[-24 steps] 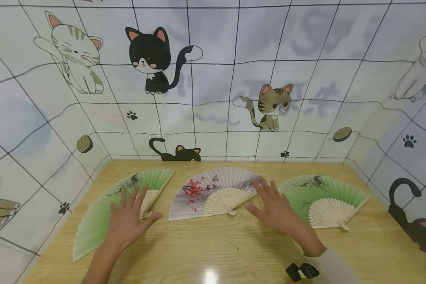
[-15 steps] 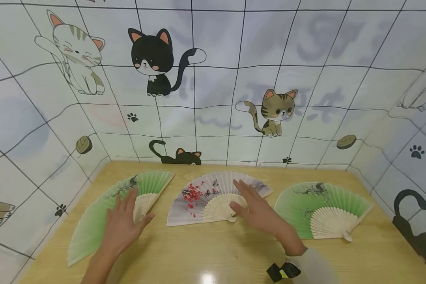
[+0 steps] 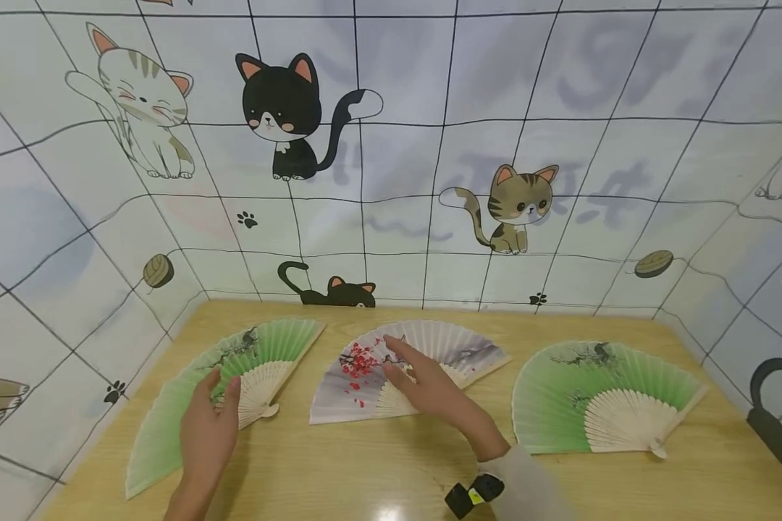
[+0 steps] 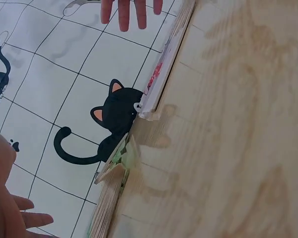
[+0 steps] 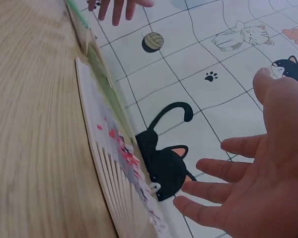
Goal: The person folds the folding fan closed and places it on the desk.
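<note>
Three spread folding fans lie in a row on the wooden table. In the head view my left hand hovers over the left green fan, fingers loosely extended and holding nothing. My right hand is above the middle fan, which is pale grey with red blossoms, and hides part of its ribs. The right wrist view shows that hand with fingers spread, raised off the blossom fan. At the right lies another green fan, with a dark bird and branch print and pale ribs, away from both hands.
The wooden table meets a cloth backdrop printed with cartoon cats and grid lines, which stands behind it and at both sides. A black device with a yellow mark sits on the right wrist at the sleeve.
My right hand has moved left, from the gap beside the right green fan to over the blossom fan. The left hand has turned and drawn its fingers together. The fans keep their places.
</note>
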The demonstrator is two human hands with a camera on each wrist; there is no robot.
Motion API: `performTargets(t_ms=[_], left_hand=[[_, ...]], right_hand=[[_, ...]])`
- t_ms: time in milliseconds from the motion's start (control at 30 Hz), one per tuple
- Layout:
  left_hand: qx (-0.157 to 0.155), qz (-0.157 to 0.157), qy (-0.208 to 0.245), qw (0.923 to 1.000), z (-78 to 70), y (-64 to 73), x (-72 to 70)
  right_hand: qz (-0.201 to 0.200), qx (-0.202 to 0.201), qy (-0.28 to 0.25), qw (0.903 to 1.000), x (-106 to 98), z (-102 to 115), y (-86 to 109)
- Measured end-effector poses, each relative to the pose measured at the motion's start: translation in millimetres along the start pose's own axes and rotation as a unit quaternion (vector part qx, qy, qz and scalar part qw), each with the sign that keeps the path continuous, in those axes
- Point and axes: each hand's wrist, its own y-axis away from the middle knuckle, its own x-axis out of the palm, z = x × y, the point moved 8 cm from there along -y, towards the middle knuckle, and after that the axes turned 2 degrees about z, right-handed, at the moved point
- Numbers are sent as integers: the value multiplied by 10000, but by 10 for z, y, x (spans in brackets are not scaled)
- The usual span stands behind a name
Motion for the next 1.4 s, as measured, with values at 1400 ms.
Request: performTargets(t_ms=[1400], left_hand=[[-1613, -337, 3605, 9181, 337, 343, 270]], right_hand=[[-186, 1283, -5573, 8201, 1349, 53, -747]])
